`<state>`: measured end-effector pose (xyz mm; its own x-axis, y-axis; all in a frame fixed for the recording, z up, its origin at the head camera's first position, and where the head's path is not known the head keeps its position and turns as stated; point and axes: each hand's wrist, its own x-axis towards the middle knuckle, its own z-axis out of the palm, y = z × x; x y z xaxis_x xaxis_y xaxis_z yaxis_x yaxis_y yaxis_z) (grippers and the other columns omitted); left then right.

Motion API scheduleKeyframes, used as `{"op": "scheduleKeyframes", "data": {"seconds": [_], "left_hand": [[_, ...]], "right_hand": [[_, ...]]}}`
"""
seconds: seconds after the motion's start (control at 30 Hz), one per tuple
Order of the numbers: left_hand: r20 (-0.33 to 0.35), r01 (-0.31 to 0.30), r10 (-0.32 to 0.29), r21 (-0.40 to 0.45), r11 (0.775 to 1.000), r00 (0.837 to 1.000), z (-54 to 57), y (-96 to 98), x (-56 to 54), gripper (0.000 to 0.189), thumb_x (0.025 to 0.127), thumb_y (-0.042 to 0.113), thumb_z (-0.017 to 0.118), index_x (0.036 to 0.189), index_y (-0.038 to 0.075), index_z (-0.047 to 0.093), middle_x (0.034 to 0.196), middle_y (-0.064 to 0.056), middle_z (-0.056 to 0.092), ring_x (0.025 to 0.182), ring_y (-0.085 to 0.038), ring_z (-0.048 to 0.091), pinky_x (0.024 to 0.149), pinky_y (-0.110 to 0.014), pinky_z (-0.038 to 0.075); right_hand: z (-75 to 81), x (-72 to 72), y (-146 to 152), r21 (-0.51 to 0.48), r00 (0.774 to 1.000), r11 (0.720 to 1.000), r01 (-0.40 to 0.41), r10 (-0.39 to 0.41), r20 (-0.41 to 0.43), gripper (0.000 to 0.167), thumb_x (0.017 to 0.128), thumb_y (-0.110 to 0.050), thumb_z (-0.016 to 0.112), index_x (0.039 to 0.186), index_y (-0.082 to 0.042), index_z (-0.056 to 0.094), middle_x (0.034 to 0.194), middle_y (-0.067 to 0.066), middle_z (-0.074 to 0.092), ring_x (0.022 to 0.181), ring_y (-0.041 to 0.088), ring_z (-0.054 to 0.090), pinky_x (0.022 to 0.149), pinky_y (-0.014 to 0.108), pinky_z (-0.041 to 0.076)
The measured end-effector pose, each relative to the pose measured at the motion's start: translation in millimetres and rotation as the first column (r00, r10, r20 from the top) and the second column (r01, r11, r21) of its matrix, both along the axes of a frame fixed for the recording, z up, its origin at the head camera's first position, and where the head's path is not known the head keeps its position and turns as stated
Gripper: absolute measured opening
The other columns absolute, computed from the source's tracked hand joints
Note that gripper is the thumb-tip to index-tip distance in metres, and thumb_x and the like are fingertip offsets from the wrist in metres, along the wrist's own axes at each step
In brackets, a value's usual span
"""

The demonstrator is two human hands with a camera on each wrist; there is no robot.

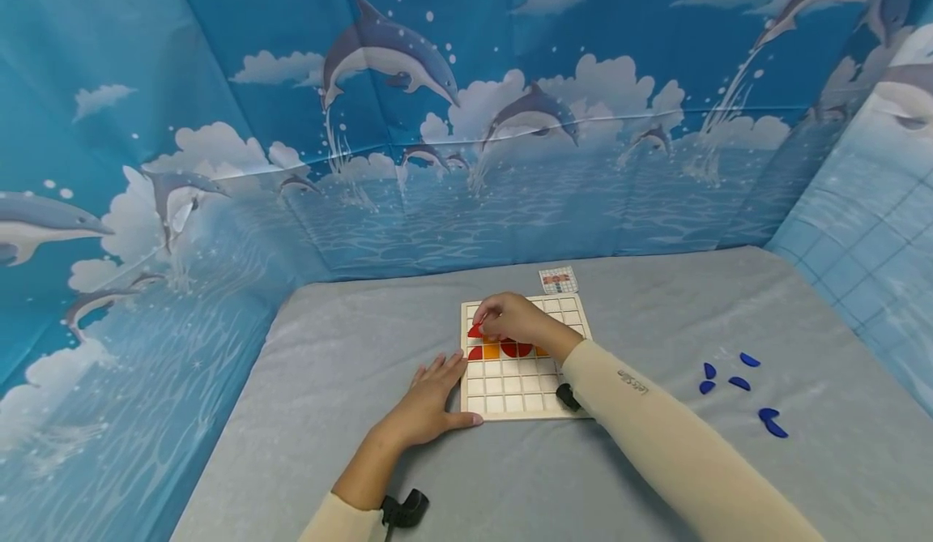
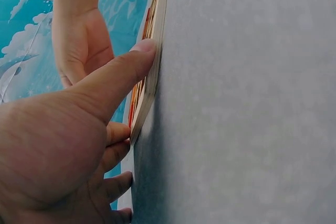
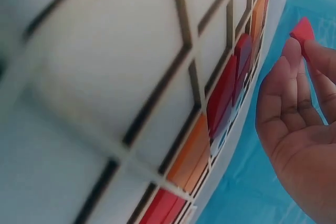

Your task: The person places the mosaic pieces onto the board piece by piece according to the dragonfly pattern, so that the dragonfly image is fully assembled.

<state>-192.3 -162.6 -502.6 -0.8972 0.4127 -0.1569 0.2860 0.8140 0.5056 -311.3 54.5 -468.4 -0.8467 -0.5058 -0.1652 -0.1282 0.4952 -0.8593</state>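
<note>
A wooden grid board lies on the grey cloth, with red pieces and an orange square piece in a row of its cells. Over the board's upper left part, my right hand pinches a small red piece between thumb and fingertips, apart from the grid in the right wrist view. My left hand rests at the board's left side, fingers extended. Its thumb touches the board's near edge. The right hand and forearm hide some of the cells.
Behind the board lies a small card printed with a coloured grid pattern. Several dark blue curved pieces are scattered on the cloth at the right. A dolphin-printed curtain hangs around the back and sides.
</note>
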Motion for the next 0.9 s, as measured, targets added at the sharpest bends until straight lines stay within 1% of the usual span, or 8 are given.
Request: {"op": "scheduleKeyframes", "data": {"seconds": [0.13,0.3,0.5,0.63,0.8,0.9], "left_hand": [[0.0,0.003,-0.003,-0.003,1.0,1.0,-0.2,0.1,-0.1,0.098,0.086,0.058,0.073,0.162,0.015,0.027,0.17,0.0,0.02,0.159,-0.032,0.013,0.126,-0.061,0.009],[-0.001,0.002,-0.002,0.004,1.0,1.0,-0.3,-0.7,-0.6,0.098,0.086,0.058,0.073,0.161,0.015,0.027,0.17,0.0,0.02,0.159,-0.032,0.013,0.126,-0.061,0.009],[0.001,-0.003,0.003,0.001,1.0,1.0,-1.2,-1.6,-0.4,0.097,0.086,0.058,0.073,0.161,0.014,0.029,0.17,0.0,0.021,0.159,-0.031,0.013,0.126,-0.061,0.009],[-0.002,-0.001,0.001,0.0,1.0,1.0,-1.2,-1.3,-0.6,0.097,0.086,0.057,0.074,0.161,0.015,0.029,0.17,0.0,0.021,0.159,-0.032,0.013,0.126,-0.061,0.009],[-0.002,0.0,0.0,0.002,1.0,1.0,-0.5,-0.9,-0.6,0.097,0.086,0.057,0.074,0.161,0.014,0.029,0.17,0.0,0.02,0.159,-0.032,0.013,0.126,-0.061,0.009],[-0.002,-0.002,0.002,0.002,1.0,1.0,-0.2,-0.8,-0.4,0.098,0.086,0.057,0.074,0.161,0.014,0.029,0.17,0.001,0.02,0.159,-0.031,0.013,0.126,-0.061,0.009]], "right_hand": [[-1.9,-1.3,-5.1,0.019,1.0,1.0,-0.003,0.003,-0.009,0.014,0.095,-0.009,0.063,0.104,-0.01,0.073,0.094,0.008,0.071,0.082,0.024,0.068,0.077,0.037,0.057],[-5.4,-4.2,-9.5,0.056,1.0,0.998,0.013,-0.011,-0.029,0.012,0.094,-0.01,0.065,0.102,-0.011,0.074,0.092,0.004,0.07,0.078,0.02,0.062,0.071,0.03,0.051],[-13.2,-7.0,-13.3,0.076,1.0,0.997,0.01,-0.008,-0.029,0.01,0.096,-0.011,0.065,0.101,-0.011,0.074,0.085,0.004,0.069,0.069,0.014,0.056,0.065,0.027,0.048],[-14.1,-7.1,-15.0,0.098,0.999,0.995,0.012,-0.008,-0.05,0.008,0.096,-0.012,0.067,0.098,-0.012,0.074,0.08,0.004,0.067,0.069,0.014,0.055,0.067,0.027,0.047],[-14.6,-7.2,-17.2,0.134,0.995,0.991,0.006,0.007,-0.098,0.007,0.095,-0.011,0.068,0.095,-0.014,0.074,0.084,0.0,0.068,0.075,0.014,0.055,0.073,0.028,0.047],[-14.2,-7.1,-19.0,0.146,0.994,0.989,0.004,0.013,-0.111,0.007,0.094,-0.01,0.069,0.094,-0.014,0.074,0.084,0.0,0.068,0.075,0.014,0.056,0.073,0.027,0.048]]}}
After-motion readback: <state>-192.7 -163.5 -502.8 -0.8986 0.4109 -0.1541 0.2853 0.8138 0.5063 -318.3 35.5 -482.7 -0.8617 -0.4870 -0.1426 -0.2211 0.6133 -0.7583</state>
